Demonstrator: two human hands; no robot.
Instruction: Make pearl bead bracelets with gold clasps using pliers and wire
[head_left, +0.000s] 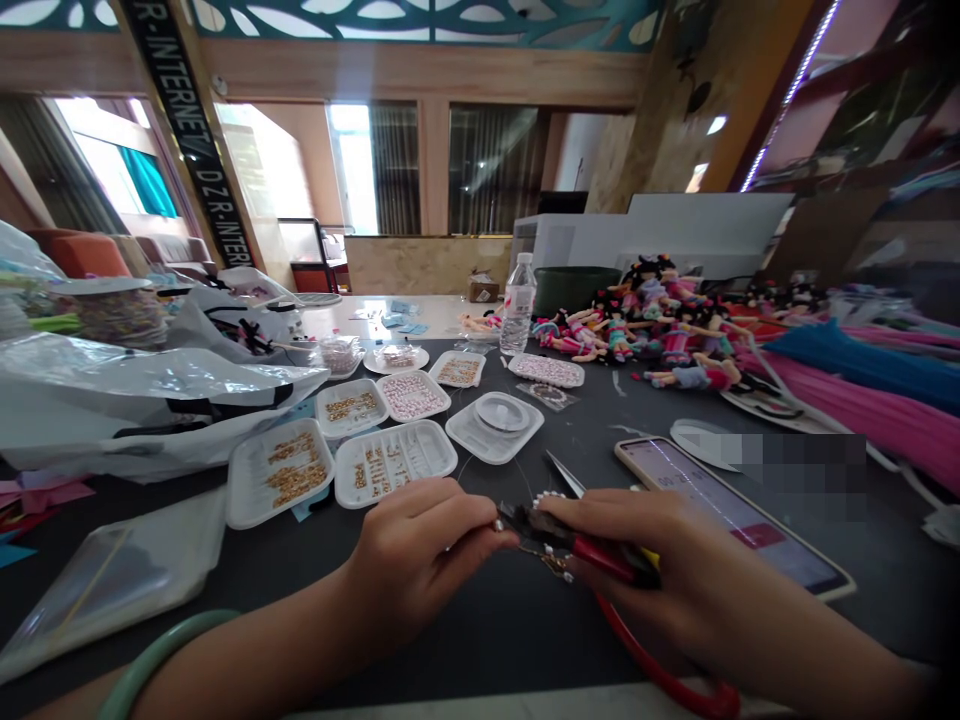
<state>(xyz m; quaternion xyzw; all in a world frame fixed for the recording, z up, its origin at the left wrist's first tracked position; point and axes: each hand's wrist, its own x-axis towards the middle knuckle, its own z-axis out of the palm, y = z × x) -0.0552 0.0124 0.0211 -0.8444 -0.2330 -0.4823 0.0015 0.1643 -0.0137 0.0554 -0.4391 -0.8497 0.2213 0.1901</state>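
My left hand (427,550) pinches a small white bead piece (499,525) between thumb and fingertips. Red-handled pliers (611,560) are in my right hand (652,540), their dark jaws touching or nearly touching the left fingertips. A strand of white beads with gold parts (555,565) hangs below the jaws, beside the right fingers. Under and behind the right hand lie scissors (564,472), blade tips pointing up and left, with a red handle loop lower down. Beyond the hands stand white trays of gold pieces (335,475) and a tray of pink beads (448,397).
A phone (735,515) lies right of my right hand. A spool (501,412) rests on a white tray ahead. Farther back are a water bottle (518,305) and piled dolls (667,320). Plastic bags (135,400) cover the left side.
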